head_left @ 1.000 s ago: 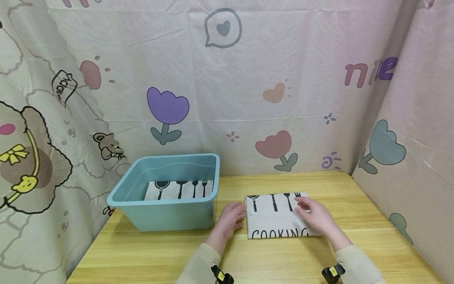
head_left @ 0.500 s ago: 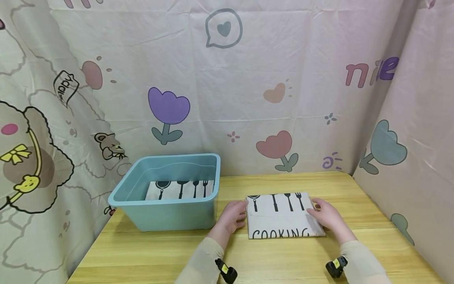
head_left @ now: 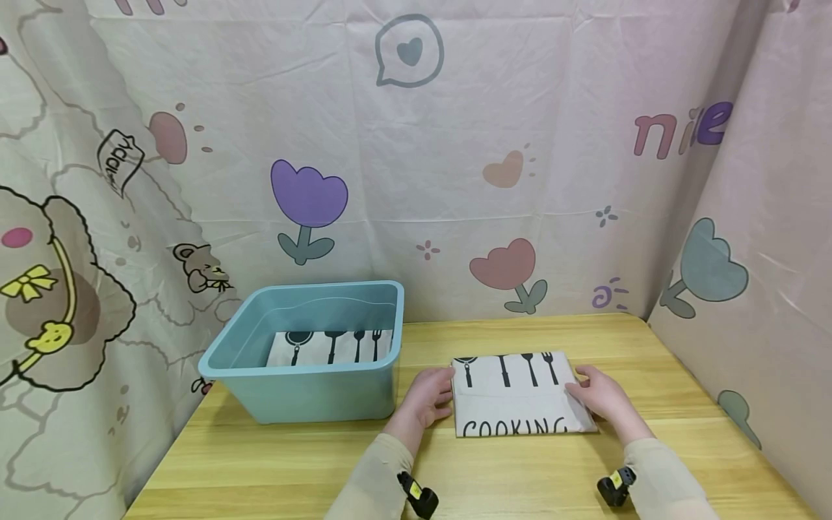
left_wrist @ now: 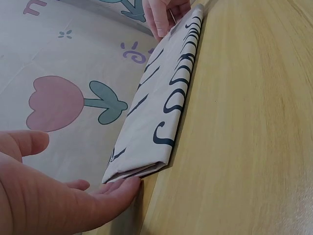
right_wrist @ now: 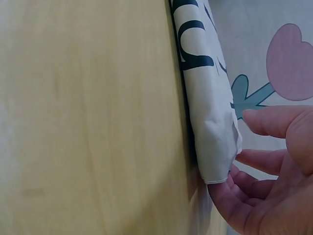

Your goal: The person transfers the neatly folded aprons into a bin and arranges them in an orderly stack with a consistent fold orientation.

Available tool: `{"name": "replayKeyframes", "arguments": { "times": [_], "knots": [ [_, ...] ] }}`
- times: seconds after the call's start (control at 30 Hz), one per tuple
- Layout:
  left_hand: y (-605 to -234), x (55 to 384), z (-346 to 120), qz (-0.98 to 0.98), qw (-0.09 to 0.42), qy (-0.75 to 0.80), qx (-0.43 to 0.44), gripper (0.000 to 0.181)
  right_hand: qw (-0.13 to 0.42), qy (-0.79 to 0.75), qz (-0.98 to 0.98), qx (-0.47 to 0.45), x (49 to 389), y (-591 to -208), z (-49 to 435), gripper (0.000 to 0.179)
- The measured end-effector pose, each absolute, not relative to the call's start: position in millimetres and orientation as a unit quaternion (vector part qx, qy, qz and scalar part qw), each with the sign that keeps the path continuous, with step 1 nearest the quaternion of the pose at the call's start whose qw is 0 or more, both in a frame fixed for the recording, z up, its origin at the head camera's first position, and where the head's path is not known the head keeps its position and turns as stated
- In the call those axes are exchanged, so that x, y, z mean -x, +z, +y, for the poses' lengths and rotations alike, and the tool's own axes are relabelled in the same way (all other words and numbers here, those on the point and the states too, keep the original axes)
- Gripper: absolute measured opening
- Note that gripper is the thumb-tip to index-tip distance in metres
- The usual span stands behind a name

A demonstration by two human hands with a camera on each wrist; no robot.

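Observation:
A folded white cloth point(head_left: 513, 397) printed with black kitchen utensils and the word COOKING lies flat on the wooden table. My left hand point(head_left: 425, 401) is at its left edge; in the left wrist view the fingertips point(left_wrist: 128, 188) touch the folded end while the thumb stays apart. At the opposite edge is my right hand point(head_left: 603, 397). Its lower fingers point(right_wrist: 222, 193) reach the cloth's end in the right wrist view, and the thumb hovers clear of the fabric. Neither hand grips the cloth.
Left of the cloth stands a light blue plastic bin point(head_left: 305, 393) with a similar printed cloth point(head_left: 344, 348) inside. A patterned curtain point(head_left: 416, 180) hangs behind the table and along both sides. Bare wood point(head_left: 507, 484) shows in front of the cloth.
My right hand has moved from over the cloth's right part out to its right edge, uncovering the printed fork. My left hand has shifted slightly right, against the left edge.

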State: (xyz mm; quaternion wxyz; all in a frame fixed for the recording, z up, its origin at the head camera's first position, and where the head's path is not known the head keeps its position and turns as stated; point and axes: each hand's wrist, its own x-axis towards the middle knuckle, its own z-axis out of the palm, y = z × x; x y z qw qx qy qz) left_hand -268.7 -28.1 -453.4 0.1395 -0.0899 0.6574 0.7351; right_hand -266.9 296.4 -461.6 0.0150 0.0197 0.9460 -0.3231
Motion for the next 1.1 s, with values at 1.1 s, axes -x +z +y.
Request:
{"name": "replayKeyframes", "arguments": {
  "times": [1.1],
  "knots": [
    [-461.4,276.5,-20.8,0.622,0.161,0.754,0.136,0.031,0.013,-0.363,0.931,-0.038,267.2,-467.0,300.0,0.049]
  ]
}}
